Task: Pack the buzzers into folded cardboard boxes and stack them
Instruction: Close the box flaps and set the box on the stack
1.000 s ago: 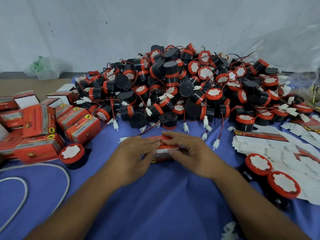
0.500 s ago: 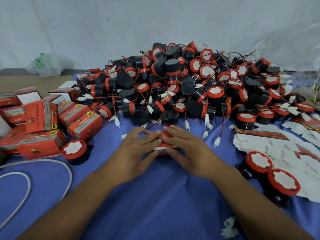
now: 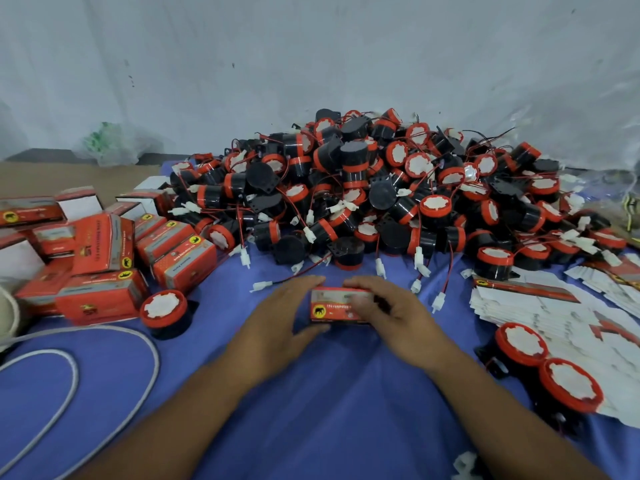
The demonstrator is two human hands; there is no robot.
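While our left hand point(image 3: 287, 323) and right hand point(image 3: 393, 318) cup the ends of the small red box point(image 3: 330, 306) at the frame's centre, fingers curled round it, we should squeeze evenly so it closes square, working on the blue cloth point(image 3: 329, 410) with the buzzer heap point(image 3: 381, 188) at upper centre against a pale wall point(image 3: 311, 64).

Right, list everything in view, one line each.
buzzer heap: one, black and red, far centre
single buzzer: one, black and red, near left
buzzer pair: two, black and red, near right
packed boxes: many, red, left
flat cartons: one stack, white and red, right
held box: one, red, centre
cable: one, white, near left
cloth: one, blue, under everything
plastic bag: one, clear, far left
left hand: one, gripping held box
right hand: one, gripping held box
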